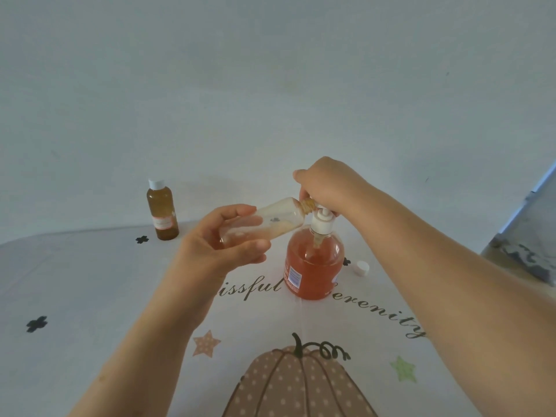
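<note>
We hold the small bottle tilted in the air, left hand clamped round it, mouth against the soap dispenser nozzle. Right hand curls over the pump head. Risk: narrow mouth drifts off, soap hits the tablecloth.

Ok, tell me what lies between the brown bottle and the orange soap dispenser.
Head view: the left hand, gripping a small clear bottle tilted toward the orange soap dispenser; beneath them only printed tablecloth.
</note>
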The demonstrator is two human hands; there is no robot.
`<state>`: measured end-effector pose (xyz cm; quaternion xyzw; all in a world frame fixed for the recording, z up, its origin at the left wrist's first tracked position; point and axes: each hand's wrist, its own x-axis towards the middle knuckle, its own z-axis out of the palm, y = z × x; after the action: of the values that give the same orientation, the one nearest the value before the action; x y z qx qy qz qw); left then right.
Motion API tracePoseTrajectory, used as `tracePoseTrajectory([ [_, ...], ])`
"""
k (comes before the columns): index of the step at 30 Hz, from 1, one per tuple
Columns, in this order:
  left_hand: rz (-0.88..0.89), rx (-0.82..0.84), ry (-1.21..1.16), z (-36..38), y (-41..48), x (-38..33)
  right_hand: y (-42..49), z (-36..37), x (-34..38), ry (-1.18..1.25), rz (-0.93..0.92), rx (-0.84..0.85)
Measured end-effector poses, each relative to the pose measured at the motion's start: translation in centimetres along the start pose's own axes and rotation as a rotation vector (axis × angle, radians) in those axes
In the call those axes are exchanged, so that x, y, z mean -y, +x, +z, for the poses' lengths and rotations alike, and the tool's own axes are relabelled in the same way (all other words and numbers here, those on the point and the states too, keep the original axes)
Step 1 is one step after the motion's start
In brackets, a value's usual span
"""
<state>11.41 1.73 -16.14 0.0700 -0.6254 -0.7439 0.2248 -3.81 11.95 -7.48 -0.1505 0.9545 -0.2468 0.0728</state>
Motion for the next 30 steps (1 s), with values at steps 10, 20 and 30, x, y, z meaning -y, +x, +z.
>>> tracePoseTrajectory([
  [10, -0.013, 0.001, -0.01, 0.1, 0.1, 0.1, 0.9, 0.3, -0.4, 0.021, -0.021, 0.037],
  [20, -0.022, -0.007, 0.023, 0.0, 0.3, 0.2, 1.2, 1.3, -1.0, -0.045, -0.049, 0.047],
  [30, -0.005, -0.01, -0.026, 0.4, -0.1, -0.1, 1.1, 0.1, -0.6, -0.003, -0.057, -0.006],
])
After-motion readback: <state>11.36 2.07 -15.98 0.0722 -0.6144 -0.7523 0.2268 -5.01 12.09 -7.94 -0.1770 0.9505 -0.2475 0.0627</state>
